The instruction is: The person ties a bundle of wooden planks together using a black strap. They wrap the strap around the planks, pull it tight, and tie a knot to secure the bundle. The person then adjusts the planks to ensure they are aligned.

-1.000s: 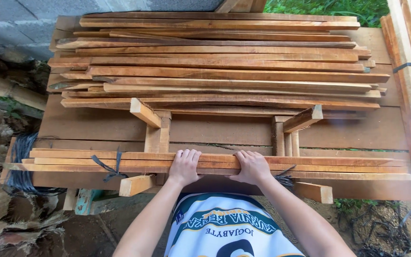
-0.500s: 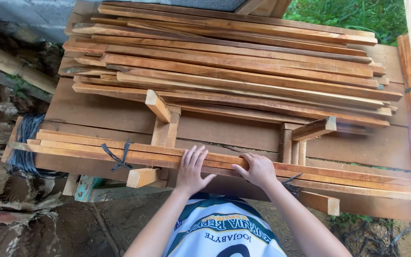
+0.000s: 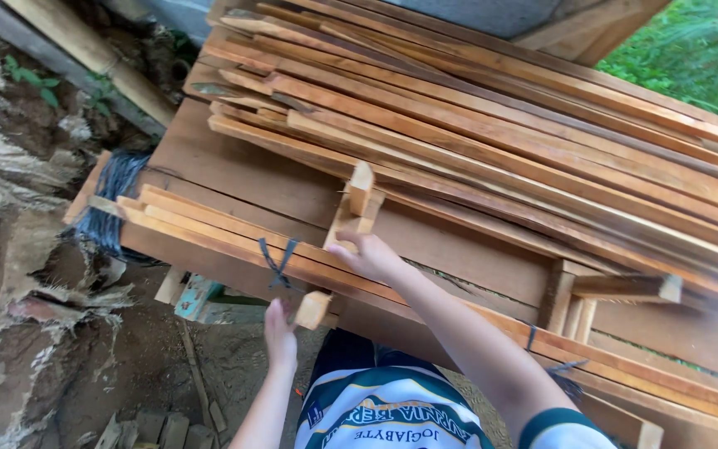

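A bundle of long wooden slats, bound by a dark tie, lies along the near edge of a wooden bench. My right hand rests on the bundle at the foot of a small wooden upright, fingers loosely spread. My left hand hangs below the bench edge with its fingers apart, just left of a short wooden block that sticks out under the bundle. It holds nothing.
A big loose stack of slats covers the far side of the bench. A second wooden upright stands to the right. A dark coil of strapping hangs at the bench's left end, above bare earth.
Both hands lay side by side on the bundle before. My left hand has dropped off it to below the bench edge; my right hand has shifted left to the upright. The view swung left.
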